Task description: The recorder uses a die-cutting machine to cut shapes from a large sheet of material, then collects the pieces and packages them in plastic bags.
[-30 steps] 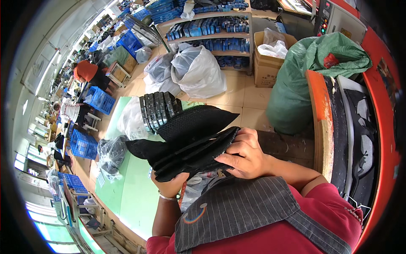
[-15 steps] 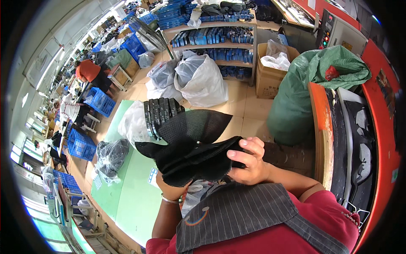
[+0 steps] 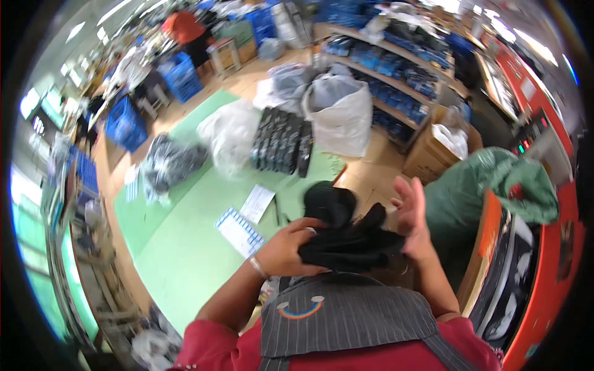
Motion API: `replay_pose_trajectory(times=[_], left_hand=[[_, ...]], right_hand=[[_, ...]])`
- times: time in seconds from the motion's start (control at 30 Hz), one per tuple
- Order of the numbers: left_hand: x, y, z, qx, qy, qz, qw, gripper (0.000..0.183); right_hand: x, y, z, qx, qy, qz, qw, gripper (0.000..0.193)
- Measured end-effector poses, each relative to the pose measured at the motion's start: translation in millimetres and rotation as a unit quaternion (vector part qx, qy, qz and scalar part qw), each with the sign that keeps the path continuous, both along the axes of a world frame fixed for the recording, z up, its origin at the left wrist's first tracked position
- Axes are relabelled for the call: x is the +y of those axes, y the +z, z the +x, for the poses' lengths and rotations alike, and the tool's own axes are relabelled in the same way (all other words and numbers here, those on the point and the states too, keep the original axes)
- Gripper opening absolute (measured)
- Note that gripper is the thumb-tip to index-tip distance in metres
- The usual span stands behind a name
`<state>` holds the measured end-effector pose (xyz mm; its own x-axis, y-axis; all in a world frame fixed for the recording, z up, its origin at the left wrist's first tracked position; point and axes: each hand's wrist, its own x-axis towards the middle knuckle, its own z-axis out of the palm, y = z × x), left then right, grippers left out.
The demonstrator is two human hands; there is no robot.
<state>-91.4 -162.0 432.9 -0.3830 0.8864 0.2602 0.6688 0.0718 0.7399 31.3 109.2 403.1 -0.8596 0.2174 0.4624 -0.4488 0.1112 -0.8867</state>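
In front of my chest is a soft black fabric piece (image 3: 352, 244), folded and bunched, with a rounded part standing up at its far side. My left hand (image 3: 288, 247) is closed round its left end. At the right end my right hand (image 3: 413, 216) has its fingers spread and raised. Its thumb side is beside the cloth; I cannot tell if it touches. Left of the cloth, on the green table (image 3: 167, 272), lie a white paper slip (image 3: 257, 204), a blue-checked card (image 3: 239, 232) and a thin dark stick (image 3: 276, 210).
A row of black pieces (image 3: 281, 142) stands at the table's far end, beside a white plastic bag (image 3: 229, 133) and a bag of dark goods (image 3: 170, 164). To the right are a green sack (image 3: 489, 185) and a cardboard box (image 3: 433, 151). A shelf (image 3: 383, 80) stands behind.
My right hand has let go of the black fabric and opened. The fabric has come lower and folded together in my left hand. The view has turned, showing more of the table.
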Motion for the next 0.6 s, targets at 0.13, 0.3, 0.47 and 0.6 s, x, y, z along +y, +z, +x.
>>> replay_pose_trajectory(times=[0.13,0.3,0.47,0.6], left_hand=[[5,-28,-7,-0.092,-0.097,0.057,0.989,0.054],[1,-41,-15,-0.251,-0.088,0.004,0.964,0.061],[-18,-78,-11,-0.364,0.126,0.100,0.918,0.066],[-24,-112,-9,-0.380,0.339,0.022,0.861,0.078]], right_hand=[[17,-27,-46,-0.165,0.145,-0.165,0.961,0.119],[-5,-77,-96,-0.286,0.457,-0.374,0.755,0.109],[-13,-81,-68,-0.406,0.292,-0.388,0.774,0.108],[11,-115,-33,-0.405,0.289,-0.410,0.764,0.106]])
